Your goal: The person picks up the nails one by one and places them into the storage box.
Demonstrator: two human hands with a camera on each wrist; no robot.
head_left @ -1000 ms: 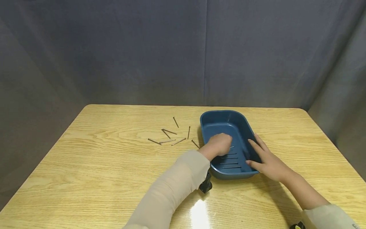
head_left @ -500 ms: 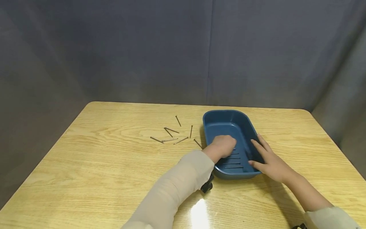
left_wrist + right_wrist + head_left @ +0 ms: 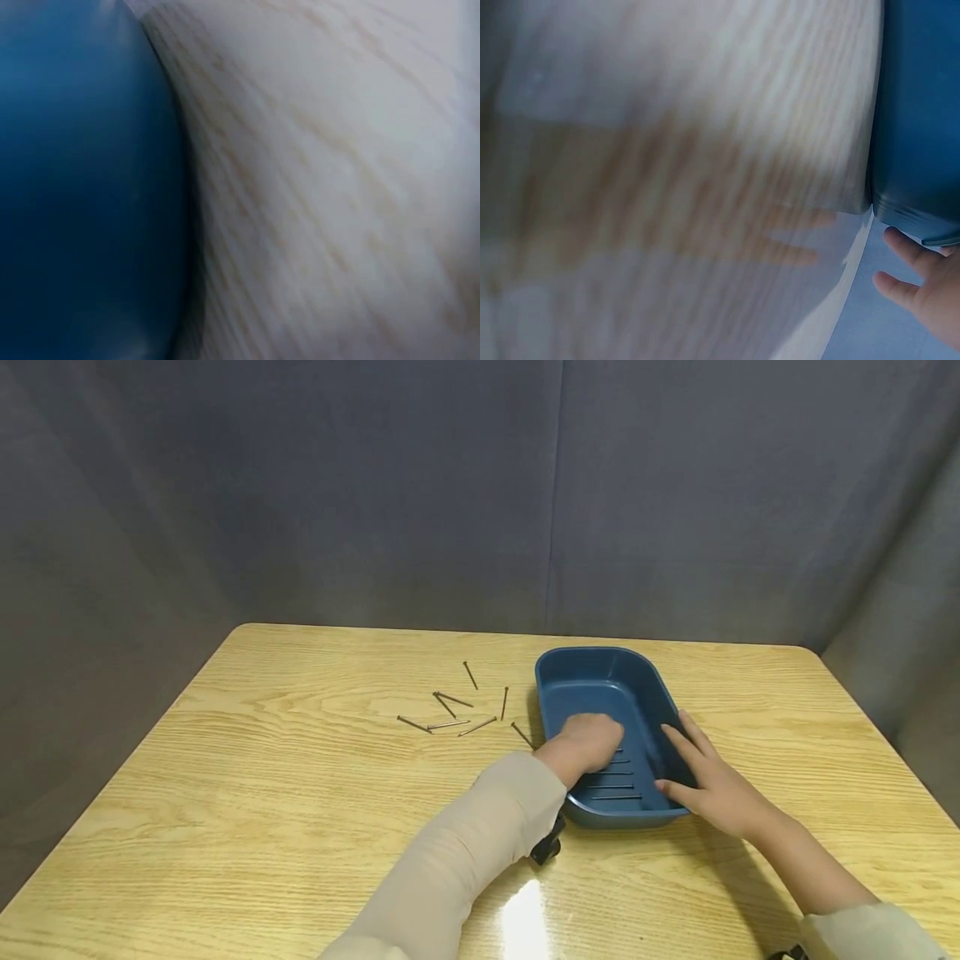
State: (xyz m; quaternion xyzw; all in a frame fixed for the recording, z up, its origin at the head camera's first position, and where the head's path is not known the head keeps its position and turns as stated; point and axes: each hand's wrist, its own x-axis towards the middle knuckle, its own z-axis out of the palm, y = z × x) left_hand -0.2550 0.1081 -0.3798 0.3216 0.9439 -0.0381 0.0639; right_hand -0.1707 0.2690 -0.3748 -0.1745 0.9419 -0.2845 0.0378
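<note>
My left hand [image 3: 588,743] reaches into a blue plastic tray [image 3: 585,691] with its fingers curled down. The end of a nail [image 3: 617,750] shows from under those fingers, which pinch it close to the tray floor; the fingertips are hidden. Nearer the front wall, several more nails [image 3: 617,797] lie in a row, roughly parallel. My right hand [image 3: 712,785] rests against the tray's right wall, fingers spread and straight, thumb tip over the inside. In the right wrist view its fingers [image 3: 907,251] extend beside the blue wall.
Several loose nails [image 3: 448,725] are scattered on the wooden table [image 3: 262,793] left of the tray. One nail [image 3: 522,736] lies close to the tray's left side. A grey curtain [image 3: 375,510] hangs behind the table. The left wrist view shows the tray's outer wall [image 3: 90,187].
The whole head view has shifted slightly, so table and tray appear a little further right. The nail under my left hand now lies straighter, in line with the row. My right hand stays on the tray.
</note>
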